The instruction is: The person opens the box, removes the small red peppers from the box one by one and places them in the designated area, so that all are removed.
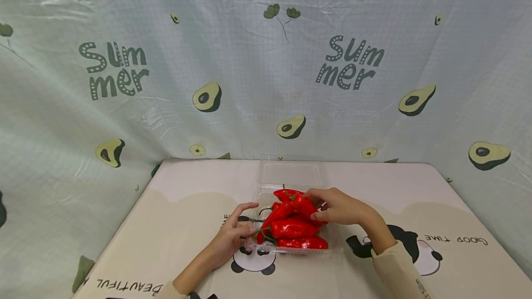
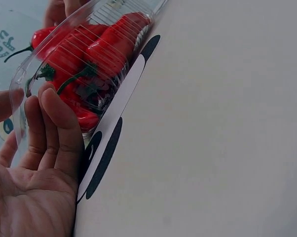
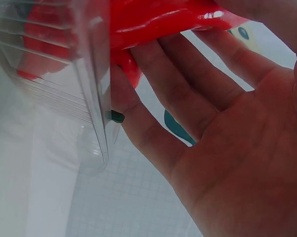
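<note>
An open clear plastic clamshell box (image 1: 287, 251) lies in the middle of the table, heaped with several glossy red peppers (image 1: 294, 228) with green stems. At its left side, my left hand (image 1: 232, 235) touches the box with its fingertips, index finger stretched towards the rim; in the left wrist view the fingers (image 2: 58, 111) rest against the clear wall. From the right, my right hand (image 1: 341, 206) reaches over the box and holds a red pepper (image 3: 163, 19) on top of the heap, thumb on one side and fingers (image 3: 175, 94) on the other.
The box's transparent lid (image 1: 293, 173) is folded back flat behind it. A beige cloth with panda prints (image 1: 253, 262) covers the table. Behind and at the sides hangs a pale curtain (image 1: 249, 59) printed with avocados.
</note>
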The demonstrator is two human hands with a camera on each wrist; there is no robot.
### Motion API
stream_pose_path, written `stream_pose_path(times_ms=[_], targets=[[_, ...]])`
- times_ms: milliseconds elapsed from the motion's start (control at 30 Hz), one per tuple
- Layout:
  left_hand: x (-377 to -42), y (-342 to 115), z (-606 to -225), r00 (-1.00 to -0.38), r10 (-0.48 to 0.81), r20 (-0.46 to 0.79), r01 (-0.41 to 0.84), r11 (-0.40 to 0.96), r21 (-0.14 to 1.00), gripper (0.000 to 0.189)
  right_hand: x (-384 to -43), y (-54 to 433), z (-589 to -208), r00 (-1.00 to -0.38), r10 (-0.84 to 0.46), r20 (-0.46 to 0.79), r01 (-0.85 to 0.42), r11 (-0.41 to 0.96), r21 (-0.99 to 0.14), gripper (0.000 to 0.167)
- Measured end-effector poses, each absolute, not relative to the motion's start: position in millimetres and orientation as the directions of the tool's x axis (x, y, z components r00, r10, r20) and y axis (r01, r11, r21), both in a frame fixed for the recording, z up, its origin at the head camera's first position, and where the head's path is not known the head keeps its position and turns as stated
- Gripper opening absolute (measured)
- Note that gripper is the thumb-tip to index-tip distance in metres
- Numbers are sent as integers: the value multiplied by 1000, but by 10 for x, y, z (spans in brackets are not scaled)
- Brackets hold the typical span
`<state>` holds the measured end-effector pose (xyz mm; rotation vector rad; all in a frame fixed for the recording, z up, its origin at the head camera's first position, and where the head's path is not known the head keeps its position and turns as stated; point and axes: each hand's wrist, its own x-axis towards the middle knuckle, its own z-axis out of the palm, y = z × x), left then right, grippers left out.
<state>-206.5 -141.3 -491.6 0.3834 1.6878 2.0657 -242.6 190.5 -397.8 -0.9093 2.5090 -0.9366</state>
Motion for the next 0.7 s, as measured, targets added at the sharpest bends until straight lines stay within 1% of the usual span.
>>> stream_pose_path(times_ms=[367, 700], targets=[[-2053, -1419, -4916, -862, 502, -75, -173, -152, 973, 64, -2407, 1955, -3937, -759, -648, -53, -449, 582, -678, 39], [-2051, -1420, -4916, -864, 499, -72, -161, -138, 977, 62, -2391, 2012, -3852, -749, -662, 18, -497, 544, -676, 42]])
